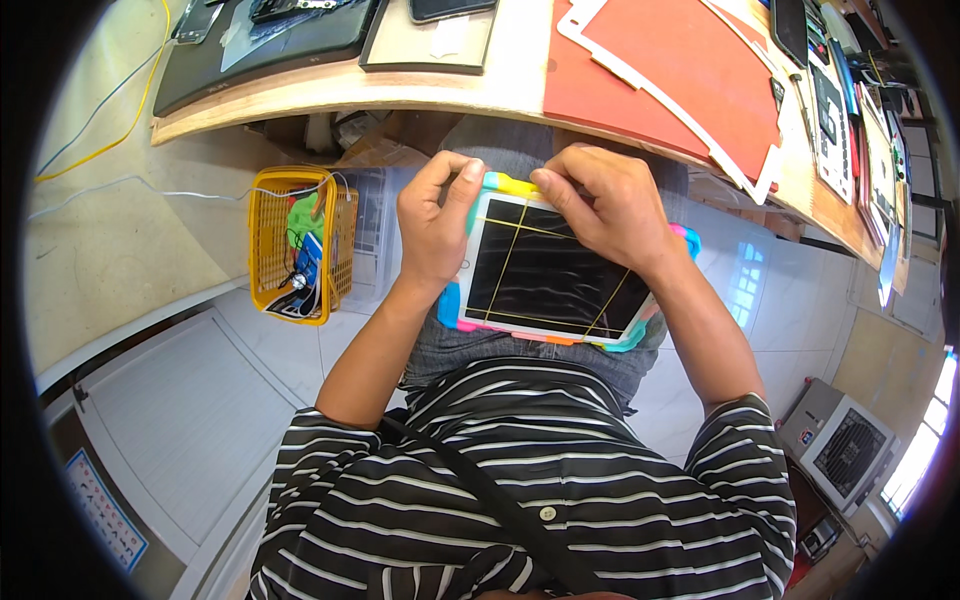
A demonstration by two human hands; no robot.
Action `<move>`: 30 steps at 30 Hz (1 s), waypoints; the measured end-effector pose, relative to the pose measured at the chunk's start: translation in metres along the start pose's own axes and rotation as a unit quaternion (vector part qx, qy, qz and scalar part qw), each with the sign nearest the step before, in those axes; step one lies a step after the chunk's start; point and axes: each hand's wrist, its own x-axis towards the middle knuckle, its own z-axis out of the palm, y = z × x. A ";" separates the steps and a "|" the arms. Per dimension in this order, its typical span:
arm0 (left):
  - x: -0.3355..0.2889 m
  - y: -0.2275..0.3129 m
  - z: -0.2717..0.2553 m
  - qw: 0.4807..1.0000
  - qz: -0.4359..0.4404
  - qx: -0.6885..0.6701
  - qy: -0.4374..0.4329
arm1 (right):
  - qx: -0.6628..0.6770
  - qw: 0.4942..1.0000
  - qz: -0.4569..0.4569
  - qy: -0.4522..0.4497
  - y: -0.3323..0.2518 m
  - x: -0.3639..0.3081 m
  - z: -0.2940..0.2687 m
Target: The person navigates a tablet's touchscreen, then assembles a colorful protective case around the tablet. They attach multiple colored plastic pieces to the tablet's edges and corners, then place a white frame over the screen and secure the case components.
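Observation:
A white-framed tablet (560,275) with a dark screen lies on my lap, its top edge turned toward the bench. Thin yellow bands cross the screen both ways. Coloured plastic clips line its rim, among them a yellow clip (517,187) at the far edge and a blue clip (449,304) at the near left corner. My left hand (432,222) is closed round the far left corner, thumb up beside a pale turquoise piece. With thumb and bent fingers, my right hand (608,205) pinches the far edge at the yellow clip. Its fingertips are partly hidden.
Ahead stands a wooden workbench (290,112) bearing a red mat (660,75), a white frame piece (665,105) and devices. A yellow basket (262,250) with assorted items sits left of my legs, a cable (140,180) running over it. A grey boxy appliance with a grille (850,450) is at right.

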 end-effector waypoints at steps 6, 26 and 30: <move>-0.001 -0.013 0.003 0.999 0.020 0.025 0.005 | 0.014 0.992 0.096 -0.086 0.000 -0.011 -0.018; 0.029 0.041 0.035 0.814 0.317 0.402 -0.274 | 0.008 0.986 0.164 0.001 0.021 -0.076 -0.046; 0.023 0.039 0.030 0.840 0.307 0.378 -0.241 | 0.101 0.971 0.202 0.084 0.036 -0.091 -0.044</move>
